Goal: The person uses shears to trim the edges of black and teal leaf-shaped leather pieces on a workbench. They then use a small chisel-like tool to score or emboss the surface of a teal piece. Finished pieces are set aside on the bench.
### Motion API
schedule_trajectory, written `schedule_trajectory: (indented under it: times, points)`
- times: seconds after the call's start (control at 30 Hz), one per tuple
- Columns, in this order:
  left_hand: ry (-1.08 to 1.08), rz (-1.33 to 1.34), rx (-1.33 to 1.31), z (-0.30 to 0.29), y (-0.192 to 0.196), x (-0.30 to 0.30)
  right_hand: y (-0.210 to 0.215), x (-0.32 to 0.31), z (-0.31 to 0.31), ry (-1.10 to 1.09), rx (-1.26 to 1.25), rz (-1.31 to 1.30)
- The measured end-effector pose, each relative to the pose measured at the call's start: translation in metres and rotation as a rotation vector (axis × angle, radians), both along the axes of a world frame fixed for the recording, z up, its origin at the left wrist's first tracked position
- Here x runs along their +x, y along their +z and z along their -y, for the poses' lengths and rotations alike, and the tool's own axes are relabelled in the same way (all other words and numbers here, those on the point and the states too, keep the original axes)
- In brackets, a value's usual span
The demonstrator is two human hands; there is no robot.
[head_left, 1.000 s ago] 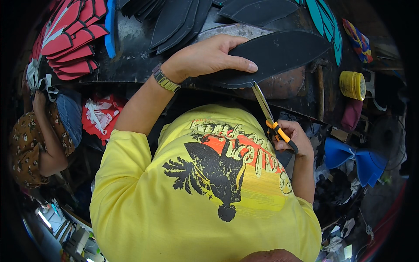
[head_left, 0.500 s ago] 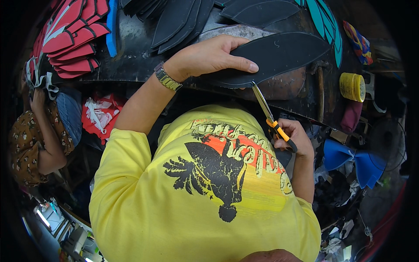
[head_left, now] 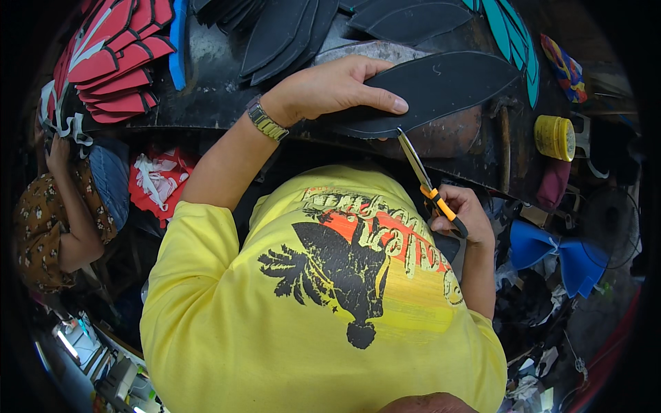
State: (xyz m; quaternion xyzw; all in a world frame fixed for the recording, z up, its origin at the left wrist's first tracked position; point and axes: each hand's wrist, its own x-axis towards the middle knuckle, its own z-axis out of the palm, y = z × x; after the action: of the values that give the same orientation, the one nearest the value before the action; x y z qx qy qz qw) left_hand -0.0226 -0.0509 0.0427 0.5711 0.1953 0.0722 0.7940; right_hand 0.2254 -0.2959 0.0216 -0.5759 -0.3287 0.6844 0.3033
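My left hand (head_left: 337, 88) presses flat on a black sole-shaped foam sheet (head_left: 441, 86) lying on a dark, worn workbench (head_left: 206, 82). A metal watch band sits on that wrist. My right hand (head_left: 465, 217) grips an orange-and-black utility knife (head_left: 425, 180). Its long blade points up and left, with the tip at the sheet's near edge just under my left fingertips. My yellow printed shirt fills the lower middle of the view.
Stacks of red soles (head_left: 113, 58) lie at the back left, black soles (head_left: 289, 31) at the back middle, teal ones (head_left: 513, 41) at the back right. A yellow tape roll (head_left: 554, 138) and blue foam pieces (head_left: 558, 251) are at the right. Another person (head_left: 51, 206) sits at the left.
My right hand and the knife have shifted slightly. The left hand keeps pressing on the black sheet in the same place.
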Motion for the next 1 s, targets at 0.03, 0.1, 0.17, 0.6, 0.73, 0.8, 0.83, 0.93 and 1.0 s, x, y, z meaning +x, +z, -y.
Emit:
schedule_trajectory:
  times: [0.03, 0.1, 0.17, 0.6, 0.73, 0.8, 0.83, 0.93, 1.0]
  points:
    - [-0.010, -0.007, -0.015, 0.000, 0.000, 0.000, -0.001, 0.000, 0.000, -0.003, 0.012, 0.014]
    - [-0.012, -0.012, -0.007, -0.002, 0.001, 0.000, -0.002, 0.000, 0.000, -0.016, 0.050, 0.017]
    - [0.000, -0.017, 0.026, -0.003, 0.001, 0.000, 0.002, -0.001, -0.002, -0.003, 0.061, 0.062]
    - [0.380, -0.049, 0.495, -0.037, -0.003, -0.040, 0.028, -0.029, -0.017, -0.067, 0.266, 0.685]
    - [0.678, -0.543, 1.287, -0.064, -0.004, -0.063, 0.021, -0.032, -0.021, -0.100, 0.222, 0.680]
    - [0.727, -0.586, 1.553, -0.061, -0.010, -0.062, 0.017, -0.034, -0.022, -0.098, 0.248, 0.677]
    - [0.711, -0.680, 1.631, -0.059, -0.012, -0.061, 0.016, -0.034, -0.022, -0.099, 0.257, 0.676]
    - [0.842, -0.555, 1.875, -0.044, -0.014, -0.053, 0.012, -0.033, -0.019, -0.132, 0.230, 0.622]
    - [0.848, -0.477, 1.841, -0.032, -0.011, -0.048, 0.010, -0.031, -0.016, -0.164, 0.217, 0.580]
